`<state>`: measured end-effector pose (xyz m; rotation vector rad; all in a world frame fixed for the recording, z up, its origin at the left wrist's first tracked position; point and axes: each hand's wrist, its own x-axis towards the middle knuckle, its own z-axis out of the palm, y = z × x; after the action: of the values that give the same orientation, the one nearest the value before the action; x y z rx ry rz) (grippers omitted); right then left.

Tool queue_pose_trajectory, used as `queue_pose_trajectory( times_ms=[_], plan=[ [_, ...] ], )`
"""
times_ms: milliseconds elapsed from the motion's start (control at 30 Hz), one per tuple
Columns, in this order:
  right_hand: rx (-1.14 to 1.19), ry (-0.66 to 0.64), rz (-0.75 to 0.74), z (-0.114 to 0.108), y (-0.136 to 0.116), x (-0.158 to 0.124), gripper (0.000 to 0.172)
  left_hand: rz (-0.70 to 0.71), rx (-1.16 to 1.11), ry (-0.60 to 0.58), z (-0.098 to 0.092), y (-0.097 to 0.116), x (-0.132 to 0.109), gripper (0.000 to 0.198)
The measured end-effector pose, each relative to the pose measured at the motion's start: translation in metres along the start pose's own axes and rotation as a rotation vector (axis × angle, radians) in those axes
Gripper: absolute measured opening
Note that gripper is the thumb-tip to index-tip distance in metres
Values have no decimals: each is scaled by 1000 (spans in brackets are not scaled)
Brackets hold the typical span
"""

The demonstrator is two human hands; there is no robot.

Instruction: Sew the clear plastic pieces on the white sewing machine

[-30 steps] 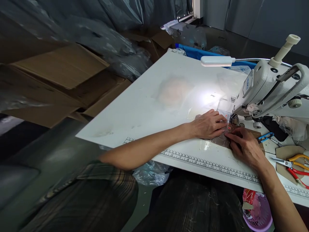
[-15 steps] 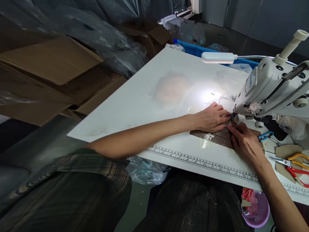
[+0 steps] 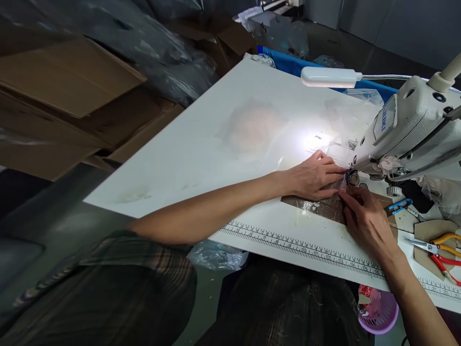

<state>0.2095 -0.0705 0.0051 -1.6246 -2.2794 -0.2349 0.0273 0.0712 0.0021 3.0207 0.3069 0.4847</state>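
Observation:
At the sewing machine, my left hand lies flat with its fingers stretched toward the needle area, pressing on thin sheer fabric. Just in front of the presser foot, my right hand pinches the near edge of that fabric between thumb and forefinger. The needle tip is too small to make out. Beneath both hands runs a brown, shiny strip on the white table. A lamp lights the area beyond my left hand.
Blue thread snips, small scissors with orange handles and red-handled cutters lie right of my right hand. A printed ruler follows the front edge. Below hangs a purple basket; cardboard boxes stand left.
The view has shifted slightly, so the machine appears larger and farther right. Both hands keep nearly the same place at the fabric; the right thumb and forefinger still pinch it.

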Motion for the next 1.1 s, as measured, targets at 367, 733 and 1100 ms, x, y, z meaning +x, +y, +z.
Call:
queue_pose_trajectory(
  times_ms=[367, 733, 1100],
  plan=[
    [35, 24, 7, 2, 1, -2, 34, 47, 40, 27, 1, -3, 0, 42],
    [56, 46, 22, 4, 3, -2, 32, 43, 109, 29, 1, 1, 2, 39],
    [118, 22, 104, 6, 6, -2, 33, 47, 66, 115, 0, 4, 3, 27]
  ],
)
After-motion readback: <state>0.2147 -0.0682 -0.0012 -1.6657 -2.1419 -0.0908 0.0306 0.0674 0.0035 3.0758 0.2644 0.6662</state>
